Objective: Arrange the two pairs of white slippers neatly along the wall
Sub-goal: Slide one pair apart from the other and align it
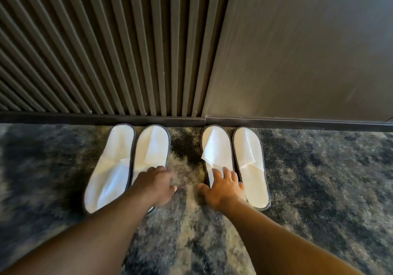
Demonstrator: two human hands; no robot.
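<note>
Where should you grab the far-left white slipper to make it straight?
Grab the far-left white slipper with the grey edge by its near heel end, coming from the carpet side. Its toe already meets the dark baseboard, while the heel swings out leftward, so probably only that end needs nudging.

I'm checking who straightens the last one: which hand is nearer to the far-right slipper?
Right. The right hand rests on the neighbouring slipper, its outer fingers reaching the far-right slipper. The left hand is across the gap, at the left pair.
</note>
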